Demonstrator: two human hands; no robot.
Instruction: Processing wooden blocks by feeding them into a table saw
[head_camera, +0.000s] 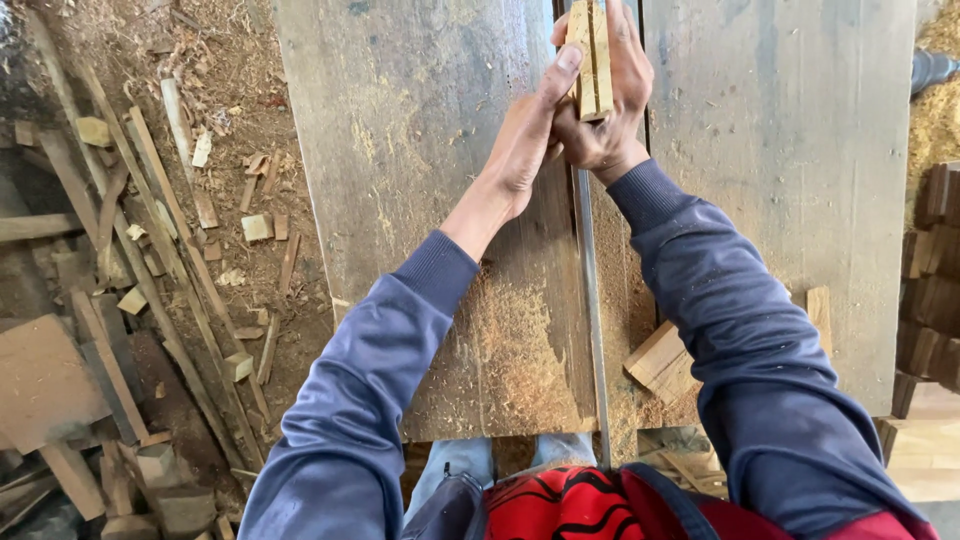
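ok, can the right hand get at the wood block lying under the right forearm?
Probably not as things stand: the right hand is clasped with the left hand on a wood strip farther up the table. The block lies exposed beside the sleeve, so letting go and pulling back should reach it.

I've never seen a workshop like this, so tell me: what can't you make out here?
Head view:
- Far end of the pale narrow wooden strip: cut off by the top edge.
- Palm of the right hand: behind the strip.
- Stacked light wooden blocks: partly under the blue sleeve.
- Slot's metal rail: upper part hidden by the left hand.
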